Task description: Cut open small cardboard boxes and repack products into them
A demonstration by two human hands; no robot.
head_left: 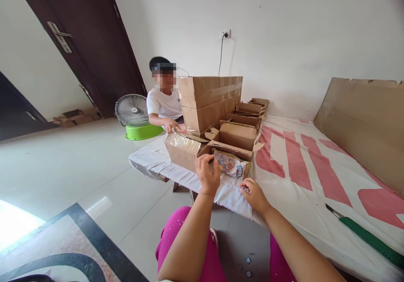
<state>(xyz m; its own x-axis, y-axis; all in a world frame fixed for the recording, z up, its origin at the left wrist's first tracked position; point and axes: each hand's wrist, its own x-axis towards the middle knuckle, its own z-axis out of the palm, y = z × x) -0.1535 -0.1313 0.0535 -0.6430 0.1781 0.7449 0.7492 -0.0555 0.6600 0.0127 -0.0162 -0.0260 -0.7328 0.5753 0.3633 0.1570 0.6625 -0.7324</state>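
A printed plastic packet (231, 164), white and blue with gold edges, lies on the cloth at the table's front edge, against an open cardboard box (235, 141). My left hand (208, 176) is raised at the packet's left end, its fingers loosely bent and the thumb apart from them. It appears to hold nothing. Just in front of the packet's right end, my right hand (256, 195) has its fingers curled together near the table edge. Something small and greyish shows at its fingertips, too small to name. Left of my left hand sits a taped carton (183, 147).
Stacked taped cartons (206, 101) stand behind, beside a row of open boxes (249, 109). A person (164, 105) across the table has a hand (172, 126) at the taped carton. A green utility knife (366, 235) lies at right, blade exposed. A large cardboard sheet (362, 126) leans behind.
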